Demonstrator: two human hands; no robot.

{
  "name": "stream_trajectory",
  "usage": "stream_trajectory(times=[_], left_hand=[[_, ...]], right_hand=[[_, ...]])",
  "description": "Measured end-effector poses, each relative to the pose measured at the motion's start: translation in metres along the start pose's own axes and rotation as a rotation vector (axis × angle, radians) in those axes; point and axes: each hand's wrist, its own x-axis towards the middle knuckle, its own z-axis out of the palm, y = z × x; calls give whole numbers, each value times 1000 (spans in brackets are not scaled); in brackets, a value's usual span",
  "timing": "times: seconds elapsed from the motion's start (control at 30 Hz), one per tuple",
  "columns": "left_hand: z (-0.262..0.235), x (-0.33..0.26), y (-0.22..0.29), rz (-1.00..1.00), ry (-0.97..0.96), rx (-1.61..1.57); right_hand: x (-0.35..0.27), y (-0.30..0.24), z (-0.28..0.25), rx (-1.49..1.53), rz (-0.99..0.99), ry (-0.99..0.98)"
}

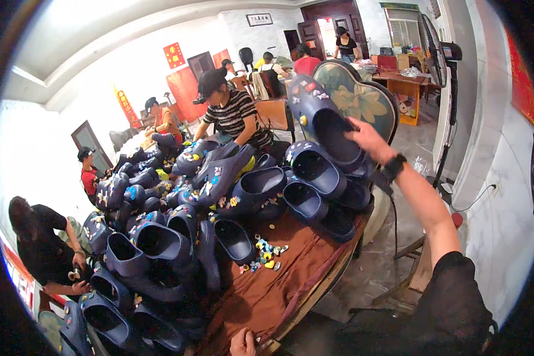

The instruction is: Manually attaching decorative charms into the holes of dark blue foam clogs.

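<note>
while, in the head view, the right hand (369,140) has its fingers closed on the rim of a navy clog (315,114) just by stacked clogs (315,170), the left hand (242,343) curls near the brown cloth (296,261), its grip impossible to tell.

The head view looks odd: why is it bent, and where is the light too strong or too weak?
Head view: the wide fisheye lens curves the edges of the ceiling; head view: the left wall washes out to white; head view: insides of the navy clogs sink nearly to black.
</note>
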Motion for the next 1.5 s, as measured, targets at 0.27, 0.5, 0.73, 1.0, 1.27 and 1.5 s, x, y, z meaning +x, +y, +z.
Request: stream_trajectory(times=[0.27,0.5,0.73,1.0,1.27,1.5], left_hand=[[-4,-8,-36,-252,185,-338],[-9,15,-26,-474,161,-684],[-10,8,-31,-569,240,-737],[-11,5,-35,-597,246,-798],[-19,10,-43,-525,196,-736],[-12,20,-37,-352,54,-797]], right_hand=[[62,117,-2,-239,186,-45],[81,166,-80,-956,-390,337],[-37,10,43,-472,-558,-62],[-100,-110,47,-399,-965,-732],[-105,-38,92,-1007,-766,-659],[-139,58,126,-1275,-694,-518]])
